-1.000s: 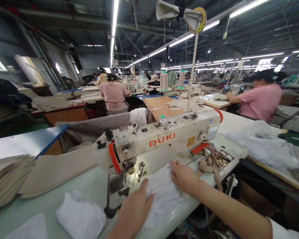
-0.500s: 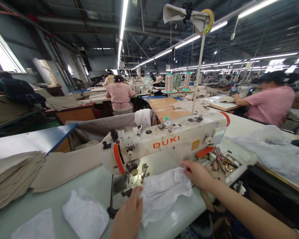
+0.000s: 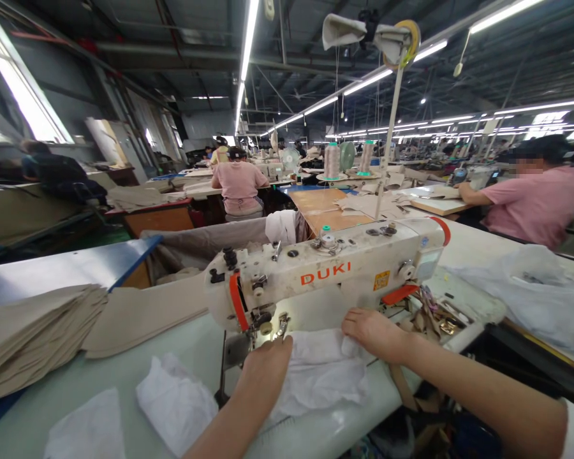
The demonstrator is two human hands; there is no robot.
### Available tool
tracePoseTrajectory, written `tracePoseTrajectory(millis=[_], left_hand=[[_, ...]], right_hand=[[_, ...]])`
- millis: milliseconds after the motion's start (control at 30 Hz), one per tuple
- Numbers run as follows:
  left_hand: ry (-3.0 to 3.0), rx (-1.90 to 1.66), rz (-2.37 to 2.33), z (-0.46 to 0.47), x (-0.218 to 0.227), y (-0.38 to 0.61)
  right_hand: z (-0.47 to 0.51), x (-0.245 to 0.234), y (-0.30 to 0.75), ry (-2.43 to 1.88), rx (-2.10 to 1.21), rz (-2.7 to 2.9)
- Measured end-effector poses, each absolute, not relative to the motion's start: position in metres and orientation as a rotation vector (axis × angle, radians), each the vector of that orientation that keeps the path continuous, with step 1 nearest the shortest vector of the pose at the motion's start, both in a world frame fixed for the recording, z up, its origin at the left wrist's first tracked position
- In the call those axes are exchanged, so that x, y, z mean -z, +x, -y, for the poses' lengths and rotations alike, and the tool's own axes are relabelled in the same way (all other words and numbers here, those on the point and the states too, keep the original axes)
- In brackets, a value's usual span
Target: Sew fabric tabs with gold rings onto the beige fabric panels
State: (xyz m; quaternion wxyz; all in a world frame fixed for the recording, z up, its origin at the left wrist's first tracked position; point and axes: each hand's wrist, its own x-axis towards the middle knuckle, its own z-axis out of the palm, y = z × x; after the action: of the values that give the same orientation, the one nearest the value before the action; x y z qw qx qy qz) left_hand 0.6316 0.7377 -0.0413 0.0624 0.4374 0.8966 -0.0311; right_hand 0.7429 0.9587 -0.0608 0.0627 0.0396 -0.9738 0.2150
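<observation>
A piece of white cloth [image 3: 321, 376] lies on the sewing machine bed, its upper edge folded over and wrinkled. My left hand [image 3: 266, 368] is closed on its upper left corner, close to the needle and presser foot [image 3: 281, 325]; the fingertips are partly hidden. At the upper right corner, my right hand [image 3: 375, 333] grips the cloth with bent fingers. The white sewing machine [image 3: 363, 262], marked DUKI in orange, stands just behind both hands. Two more white cloth pieces, one crumpled [image 3: 175, 401] and one flatter [image 3: 87, 428], rest left of my left forearm.
Stacked beige fabric panels [image 3: 33, 338] lie at the left. A clear plastic bag [image 3: 536, 293] sits at the right, and beige strips [image 3: 425, 319] lie by the machine's right end. A thread stand pole [image 3: 387, 140] rises behind. Several people work at other machines.
My left hand has moved up and right onto the cloth's corner, near the presser foot. My right hand has closed over the right corner. The view has shifted slightly.
</observation>
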Motion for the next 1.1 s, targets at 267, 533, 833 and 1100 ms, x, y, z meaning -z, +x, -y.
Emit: tracePoseTrajectory(millis=[267, 533, 833, 1100], left_hand=[[1.016, -0.287, -2.812, -0.725, 0.064, 0.622], [0.597, -0.942, -2.662, -0.713, 0.084, 0.614], [1.229, -0.044, -2.769, -0.72, 0.065, 0.636], [1.143, -0.426, -2.747, -0.729, 0.054, 0.629]], right_hand=[[-0.982, 0.095, 0.743, -0.563, -0.949, 2.558], [-0.981, 0.102, 0.744, -0.7, -0.972, 2.51], [-0.965, 0.062, 0.751, 0.133, -0.479, 2.918], [-0.979, 0.061, 0.741, -0.066, -1.072, 2.811]])
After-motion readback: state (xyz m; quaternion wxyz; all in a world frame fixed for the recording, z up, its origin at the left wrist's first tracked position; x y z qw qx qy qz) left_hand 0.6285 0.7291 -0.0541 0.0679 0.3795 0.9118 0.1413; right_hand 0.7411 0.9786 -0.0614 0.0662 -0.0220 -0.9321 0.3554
